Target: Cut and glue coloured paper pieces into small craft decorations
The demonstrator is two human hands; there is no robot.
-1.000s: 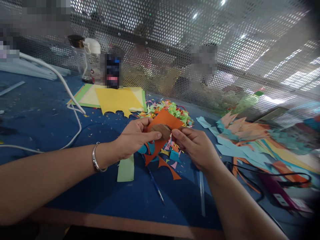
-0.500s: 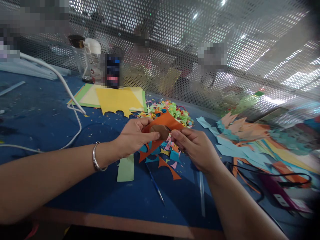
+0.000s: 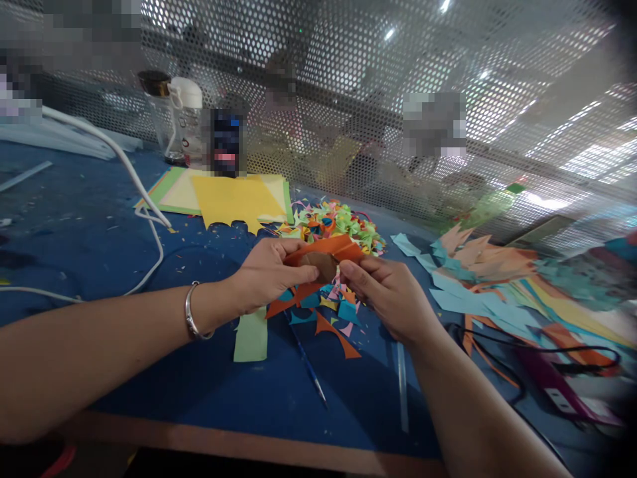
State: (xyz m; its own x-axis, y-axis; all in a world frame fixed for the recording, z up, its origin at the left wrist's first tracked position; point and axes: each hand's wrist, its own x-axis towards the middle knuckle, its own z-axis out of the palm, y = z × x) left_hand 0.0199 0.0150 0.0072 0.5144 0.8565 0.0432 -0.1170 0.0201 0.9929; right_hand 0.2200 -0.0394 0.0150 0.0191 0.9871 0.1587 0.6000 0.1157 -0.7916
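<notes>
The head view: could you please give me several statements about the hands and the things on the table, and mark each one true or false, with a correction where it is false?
1. The left hand holds the orange paper and a brown piece. True.
2. The bracelet is on the right arm. False: the bracelet is on the left arm.
3. Pale green paper lies on the blue table. True.
4. The right hand lies flat on the table. False: the right hand has bent fingers at the right side of the orange paper.
5. The yellow sheet is under the other sheets. False: the yellow sheet lies on top of the stack.
</notes>
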